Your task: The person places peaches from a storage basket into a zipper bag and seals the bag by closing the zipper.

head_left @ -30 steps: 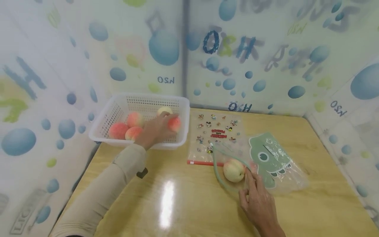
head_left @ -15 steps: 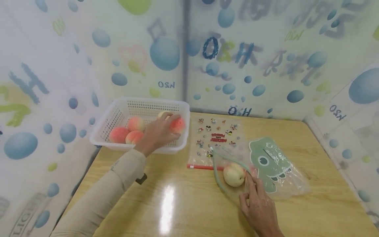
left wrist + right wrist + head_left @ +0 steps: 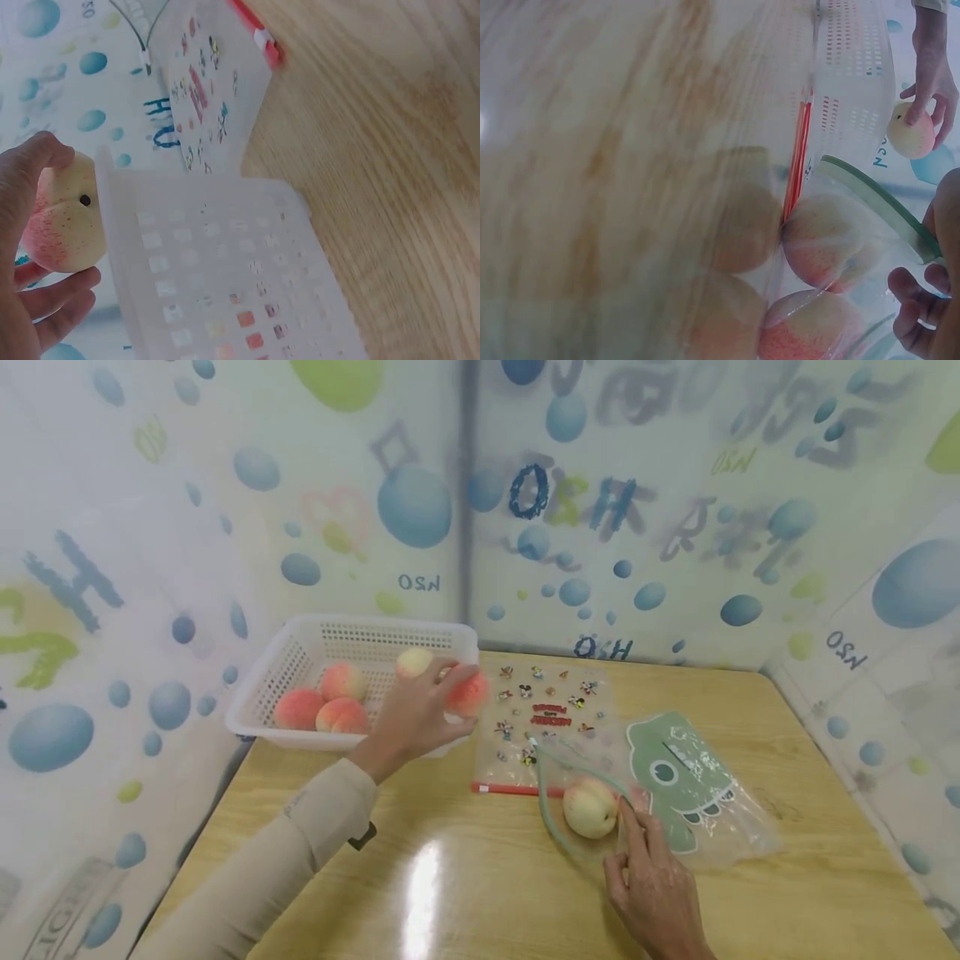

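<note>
My left hand (image 3: 416,714) grips a pink-and-yellow peach (image 3: 467,693) over the right rim of a white plastic basket (image 3: 352,627). In the left wrist view this peach (image 3: 71,225) shows beside the basket wall, with thumb and fingers around it. My right hand (image 3: 656,877) pinches the green zip edge of a clear zip bag (image 3: 686,768) with a green dinosaur print. The bag's mouth stands spread, and a peach (image 3: 590,807) shows in it. From the right wrist, two peaches (image 3: 829,244) are seen inside the bag, behind its clear film.
Several peaches (image 3: 300,708) lie in the basket, one pale peach (image 3: 414,662) at its back right. A flat clear zip bag (image 3: 551,693) with cartoon figures and a red slider edge (image 3: 506,788) lies between basket and dinosaur bag. Patterned walls (image 3: 600,568) border the wooden table (image 3: 360,893).
My left hand has lifted the peach and moved it rightward from inside the basket to over its right rim. My right hand keeps its hold on the bag's edge.
</note>
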`<state>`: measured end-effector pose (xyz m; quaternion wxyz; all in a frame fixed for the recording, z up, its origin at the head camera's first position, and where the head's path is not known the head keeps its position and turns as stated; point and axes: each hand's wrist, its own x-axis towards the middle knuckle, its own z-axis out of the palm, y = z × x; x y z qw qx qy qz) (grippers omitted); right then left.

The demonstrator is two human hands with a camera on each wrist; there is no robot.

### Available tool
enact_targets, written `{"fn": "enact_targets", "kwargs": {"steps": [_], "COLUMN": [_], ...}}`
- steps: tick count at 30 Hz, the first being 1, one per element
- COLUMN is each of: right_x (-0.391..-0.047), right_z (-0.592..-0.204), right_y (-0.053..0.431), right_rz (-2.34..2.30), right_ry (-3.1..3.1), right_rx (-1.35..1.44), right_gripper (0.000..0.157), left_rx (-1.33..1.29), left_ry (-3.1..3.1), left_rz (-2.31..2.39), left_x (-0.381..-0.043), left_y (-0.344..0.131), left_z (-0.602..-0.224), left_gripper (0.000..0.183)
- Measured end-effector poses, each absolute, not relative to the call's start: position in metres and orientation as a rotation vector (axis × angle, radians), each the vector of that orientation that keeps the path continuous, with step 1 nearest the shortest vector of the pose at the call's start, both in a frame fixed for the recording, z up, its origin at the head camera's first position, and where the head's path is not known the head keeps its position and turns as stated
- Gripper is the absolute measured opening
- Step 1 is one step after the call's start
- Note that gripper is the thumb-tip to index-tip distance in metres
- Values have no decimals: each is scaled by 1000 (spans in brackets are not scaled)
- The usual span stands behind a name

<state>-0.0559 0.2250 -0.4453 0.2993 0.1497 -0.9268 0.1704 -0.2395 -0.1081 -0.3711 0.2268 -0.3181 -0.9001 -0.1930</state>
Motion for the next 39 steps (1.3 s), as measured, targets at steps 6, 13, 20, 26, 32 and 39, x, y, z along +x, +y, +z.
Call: {"fn": "enact_targets", "kwargs": {"steps": [6,13,20,26,32,39], "right_x": [-56,-57,-57,-58,-59,-59], "right_z": [-445,-446,-450,-448,-447,-447], "right_y": [224,223,224,223,220,219], "right_rz": [460,429,430,431,436,430], "right_ry": [-2465,-2434,-2359,-2391,-2402,-2416], "right_rx": [399,405,419,406,409,406], "right_gripper": [70,71,71,72,73,75], "left_rx": [-942,-975,-1093,-1112,-1117,-1141], "left_ry": [-2423,-2381,-2372,-2332,-2326,-2314], "left_rz": [-527,-505,-515,-512,-526,-568], "left_x": [-230,-221,-213,-206,-198,-191], "left_y": [-100,-91,-82,-74,-68,-60], "left_z": [-374,-380,-382,-381,-382,-389], "left_gripper": [66,65,68,69,75,75]}}
